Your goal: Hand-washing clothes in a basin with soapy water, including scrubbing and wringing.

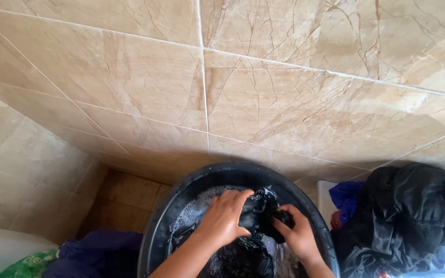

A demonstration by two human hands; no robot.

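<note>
A round black basin [181, 190] sits low in the head view, holding soapy water and a wet black garment [261, 206]. My left hand [225, 216] presses over the top of the garment with fingers curled around a fold. Just to its right, my right hand [297, 234] grips another bunch of the same cloth. More of the black cloth [245, 257] lies soaked in the suds below my hands.
A heap of black clothes [408, 216] with a blue piece [345, 198] lies right of the basin. Dark blue fabric [96, 255] and a green patterned cloth [24, 266] lie at lower left. Beige marble wall tiles [233, 87] rise close behind.
</note>
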